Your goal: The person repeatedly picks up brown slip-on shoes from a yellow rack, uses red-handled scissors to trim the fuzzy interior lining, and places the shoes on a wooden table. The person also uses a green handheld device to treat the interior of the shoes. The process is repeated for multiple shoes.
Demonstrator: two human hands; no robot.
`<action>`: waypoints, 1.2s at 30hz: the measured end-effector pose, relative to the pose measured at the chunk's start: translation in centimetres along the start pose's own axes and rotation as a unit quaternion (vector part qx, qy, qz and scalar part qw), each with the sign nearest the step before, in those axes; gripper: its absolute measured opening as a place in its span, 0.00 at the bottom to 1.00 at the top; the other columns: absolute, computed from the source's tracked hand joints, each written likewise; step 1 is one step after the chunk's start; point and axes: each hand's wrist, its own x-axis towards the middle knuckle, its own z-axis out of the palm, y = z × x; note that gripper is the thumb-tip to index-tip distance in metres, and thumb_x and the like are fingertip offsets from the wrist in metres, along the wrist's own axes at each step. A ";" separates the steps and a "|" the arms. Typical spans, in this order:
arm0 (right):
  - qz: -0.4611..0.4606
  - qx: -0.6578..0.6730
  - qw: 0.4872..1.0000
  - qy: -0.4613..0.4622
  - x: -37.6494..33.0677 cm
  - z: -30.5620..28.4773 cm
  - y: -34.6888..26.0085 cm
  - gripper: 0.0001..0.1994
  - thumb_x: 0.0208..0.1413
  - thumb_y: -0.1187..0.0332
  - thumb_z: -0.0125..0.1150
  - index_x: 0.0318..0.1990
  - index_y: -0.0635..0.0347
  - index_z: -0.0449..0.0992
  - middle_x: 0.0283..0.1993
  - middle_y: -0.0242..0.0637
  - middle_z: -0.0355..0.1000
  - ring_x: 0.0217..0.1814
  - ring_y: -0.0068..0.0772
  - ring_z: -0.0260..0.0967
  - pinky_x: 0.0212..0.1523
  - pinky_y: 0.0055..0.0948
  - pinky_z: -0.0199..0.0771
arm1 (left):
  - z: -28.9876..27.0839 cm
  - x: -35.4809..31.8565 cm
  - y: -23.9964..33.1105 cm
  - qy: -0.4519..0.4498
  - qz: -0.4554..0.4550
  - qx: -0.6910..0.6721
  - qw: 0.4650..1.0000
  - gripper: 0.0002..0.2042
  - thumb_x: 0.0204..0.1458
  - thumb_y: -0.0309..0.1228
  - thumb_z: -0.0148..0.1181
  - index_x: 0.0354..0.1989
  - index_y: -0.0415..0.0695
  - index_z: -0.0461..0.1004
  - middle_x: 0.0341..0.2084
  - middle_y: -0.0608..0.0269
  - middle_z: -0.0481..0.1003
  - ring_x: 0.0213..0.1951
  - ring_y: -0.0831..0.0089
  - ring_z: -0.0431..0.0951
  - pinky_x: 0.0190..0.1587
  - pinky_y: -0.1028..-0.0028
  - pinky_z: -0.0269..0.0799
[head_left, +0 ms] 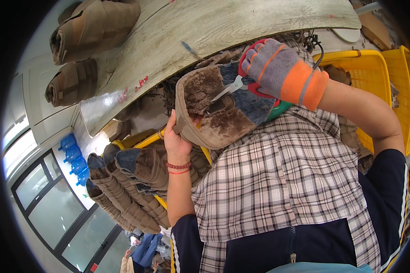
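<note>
My left hand (176, 142), bare with a red bead bracelet at the wrist, grips the edge of a brown fleece-lined boot (214, 116) held up over my lap. My right hand (274, 68) wears a grey and orange work glove and is closed on red-handled scissors (230, 87). The scissor blades point left into the fuzzy lining at the boot's opening. The boot's sole side faces away, so it is hidden.
A pale wooden table (205, 32) lies ahead with two more brown boots (93, 27) at its far left. A stack of boots (127, 182) fills a yellow crate by my left arm. Yellow baskets (373, 73) stand at right. Another person (143, 250) is low in the picture.
</note>
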 end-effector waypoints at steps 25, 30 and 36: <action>-0.061 -0.020 0.994 0.091 3.7 3.0 -2.1 0.03 0.37 0.68 0.64 0.23 0.52 0.79 0.23 0.30 0.73 0.28 0.31 0.74 0.26 0.30 0.72 | 0.3 0.5 0.7 -0.015 -0.043 -0.029 0.999 0.17 0.62 0.38 0.46 0.51 0.40 0.71 0.42 0.55 0.76 0.45 0.59 0.74 0.58 0.52 0.64; -0.021 0.122 0.988 0.096 1.9 1.7 -0.9 0.10 0.44 0.61 0.65 0.33 0.51 0.77 0.27 0.35 0.74 0.31 0.36 0.73 0.33 0.33 0.73 | 1.6 -0.3 1.0 0.056 -0.030 0.029 0.998 0.13 0.59 0.37 0.49 0.36 0.38 0.71 0.34 0.57 0.72 0.46 0.59 0.70 0.59 0.53 0.62; 0.323 0.286 0.888 -0.163 -0.2 -0.7 3.3 0.38 0.42 0.29 0.56 0.46 0.55 0.77 0.37 0.42 0.78 0.42 0.44 0.75 0.44 0.38 0.73 | 2.9 -7.5 3.1 -0.001 0.144 0.039 0.989 0.19 0.63 0.35 0.45 0.56 0.33 0.66 0.52 0.53 0.72 0.52 0.58 0.72 0.59 0.58 0.65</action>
